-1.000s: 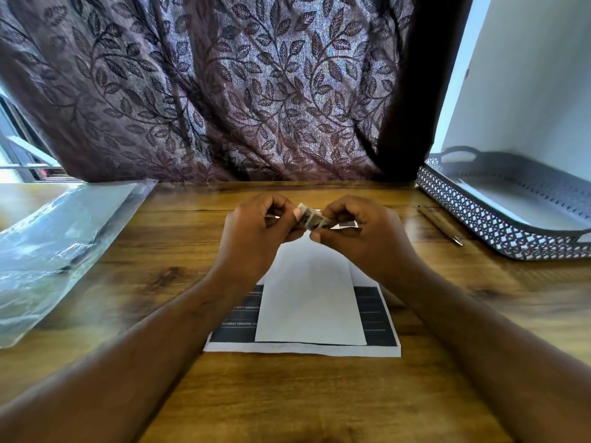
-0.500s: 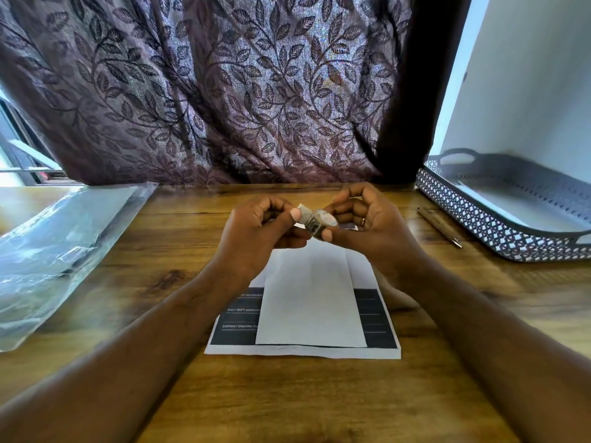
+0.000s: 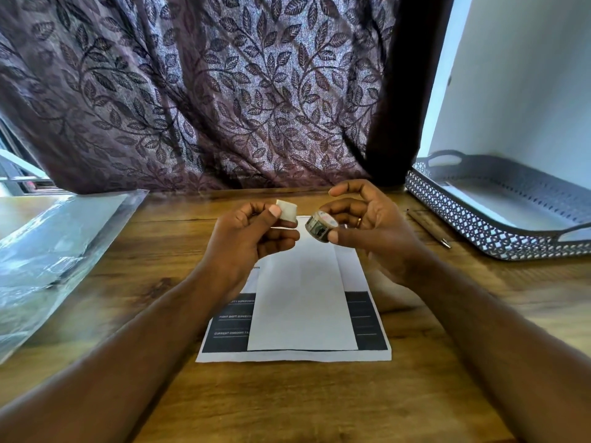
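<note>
Above the wooden table, my left hand (image 3: 248,238) pinches a short pale strip of tape (image 3: 287,211) between thumb and forefinger. A small patterned roll of tape (image 3: 319,226) sits in my right hand (image 3: 371,228), held between thumb and middle finger, with the index finger lifted. The strip and the roll are a short way apart. Beneath both hands lies a white folded sheet (image 3: 302,302) on top of a printed form with dark bands (image 3: 367,321).
A grey perforated tray (image 3: 499,231) stands at the right, with a pen (image 3: 430,224) beside its near edge. A clear plastic sleeve (image 3: 54,251) lies at the left. A leaf-patterned curtain (image 3: 208,91) hangs behind the table (image 3: 287,404).
My hands were together on the roll; they have drawn apart. The left hand now holds a torn-off strip, the right keeps the roll.
</note>
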